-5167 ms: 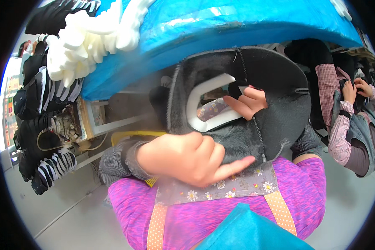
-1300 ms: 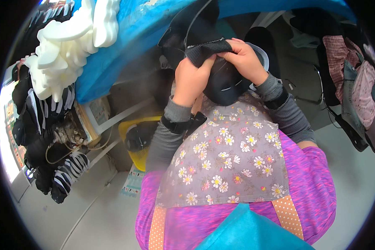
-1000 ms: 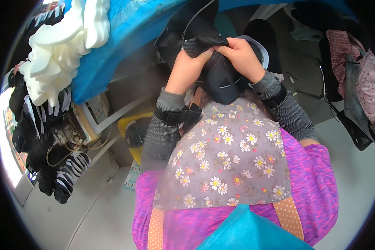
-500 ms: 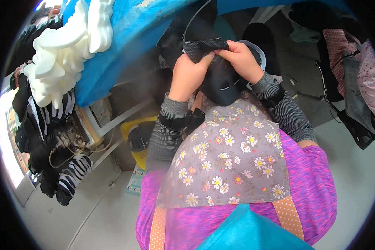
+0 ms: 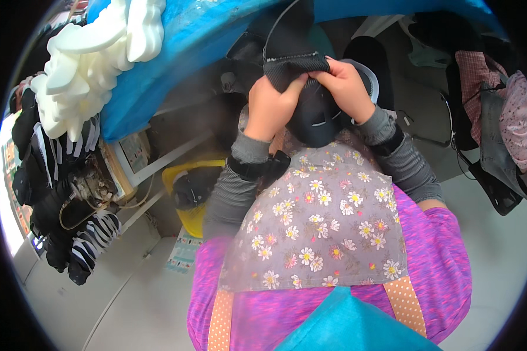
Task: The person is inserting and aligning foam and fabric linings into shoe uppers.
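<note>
My left hand [image 5: 270,107] and my right hand [image 5: 346,89] are closed on a black mesh fabric piece [image 5: 293,65], thumbs close together at its lower edge. A line of pale stitching crosses the piece, and a dark strip with a light edge rises from it. Directly below my hands is a black cap [image 5: 314,124] with a short white mark, close to my apron. Whether the mesh belongs to this cap I cannot tell. Beside my right hand shows the pale curved rim [image 5: 372,81] of another item, partly hidden.
White foam pieces [image 5: 88,70] lie on a blue cover [image 5: 178,44] at upper left. Black and striped cloth pieces [image 5: 93,240] hang at left. A yellow basket [image 5: 190,219] holding dark items stands beside my left forearm. Clothes [image 5: 498,105] hang on the right.
Both hands still grip the mesh piece; my fingers and the fabric have shifted slightly, with the thumbs nearer each other. The whole view has moved a little.
</note>
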The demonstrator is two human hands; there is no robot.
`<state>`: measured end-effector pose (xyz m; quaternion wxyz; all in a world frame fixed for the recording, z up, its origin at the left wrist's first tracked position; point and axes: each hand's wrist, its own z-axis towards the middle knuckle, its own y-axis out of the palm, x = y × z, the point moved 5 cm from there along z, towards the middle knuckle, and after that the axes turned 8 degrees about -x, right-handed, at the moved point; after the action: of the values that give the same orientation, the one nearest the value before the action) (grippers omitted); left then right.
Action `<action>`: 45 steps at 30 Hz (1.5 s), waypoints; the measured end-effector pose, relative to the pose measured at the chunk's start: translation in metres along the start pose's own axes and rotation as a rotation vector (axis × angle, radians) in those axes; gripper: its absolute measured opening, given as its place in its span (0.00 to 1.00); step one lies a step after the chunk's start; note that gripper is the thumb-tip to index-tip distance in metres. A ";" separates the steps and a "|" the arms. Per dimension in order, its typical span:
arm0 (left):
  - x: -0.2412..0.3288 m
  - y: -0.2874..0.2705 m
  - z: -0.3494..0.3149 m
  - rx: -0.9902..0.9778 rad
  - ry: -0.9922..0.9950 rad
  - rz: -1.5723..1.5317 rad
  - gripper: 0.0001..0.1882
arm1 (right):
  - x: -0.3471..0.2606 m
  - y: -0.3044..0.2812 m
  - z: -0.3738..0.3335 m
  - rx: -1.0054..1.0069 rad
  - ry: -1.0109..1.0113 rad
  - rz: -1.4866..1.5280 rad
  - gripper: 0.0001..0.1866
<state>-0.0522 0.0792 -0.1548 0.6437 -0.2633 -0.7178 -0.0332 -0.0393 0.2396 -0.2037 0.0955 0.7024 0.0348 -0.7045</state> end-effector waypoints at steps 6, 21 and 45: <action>-0.014 0.001 0.000 -0.016 -0.058 -0.087 0.13 | 0.005 0.003 -0.001 -0.022 -0.010 -0.031 0.10; -0.007 0.000 0.000 0.017 -0.006 0.000 0.13 | -0.004 0.009 -0.001 -0.009 0.135 0.193 0.10; -0.025 0.001 -0.006 0.084 0.008 -0.182 0.14 | -0.002 0.010 -0.003 -0.070 0.163 -0.019 0.10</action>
<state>-0.0454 0.0692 -0.1771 0.6514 -0.1697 -0.7369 -0.0626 -0.0344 0.2306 -0.2005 0.1103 0.7534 0.0735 -0.6441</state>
